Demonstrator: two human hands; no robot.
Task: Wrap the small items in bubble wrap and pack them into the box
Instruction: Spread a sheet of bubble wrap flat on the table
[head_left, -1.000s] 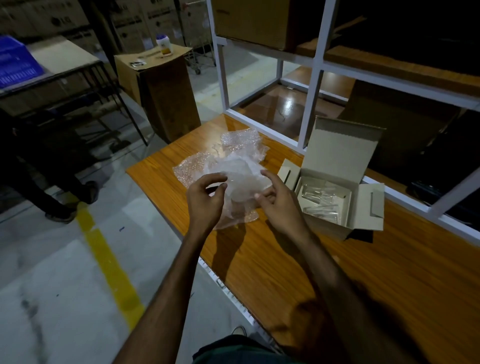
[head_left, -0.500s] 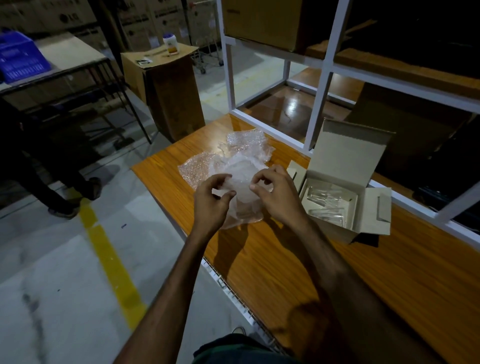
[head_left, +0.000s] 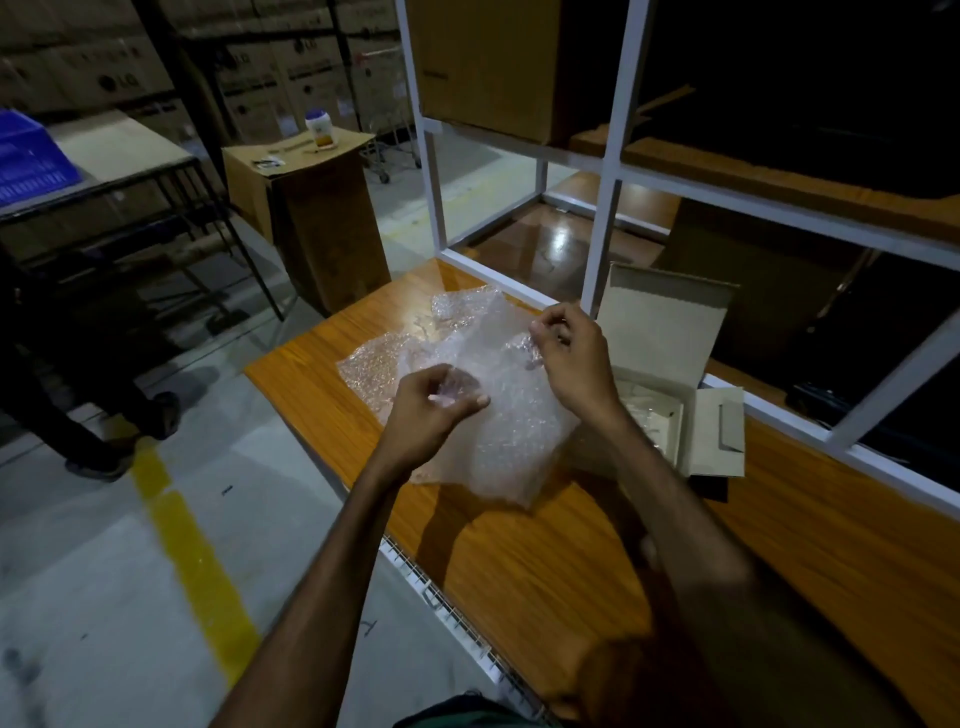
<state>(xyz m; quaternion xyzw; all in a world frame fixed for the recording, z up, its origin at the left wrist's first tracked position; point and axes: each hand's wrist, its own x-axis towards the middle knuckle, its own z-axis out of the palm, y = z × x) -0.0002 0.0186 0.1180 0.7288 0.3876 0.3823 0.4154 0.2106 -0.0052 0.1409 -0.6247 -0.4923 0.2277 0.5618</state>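
Head view: left hand (head_left: 434, 410) and right hand (head_left: 566, 358) each pinch the bubble wrap (head_left: 511, 415) sheet, seemingly still spreading it; next, an item must be laid on it.

A dim warehouse with a grey concrete floor (head_left: 104, 597) crossed by a yellow line (head_left: 192, 551), an orange wood-grain counter (head_left: 545, 561) under a white metal shelf frame (head_left: 605, 208), stacked cardboard cartons (head_left: 291, 67) behind, and a blue crate (head_left: 26, 156) at left.
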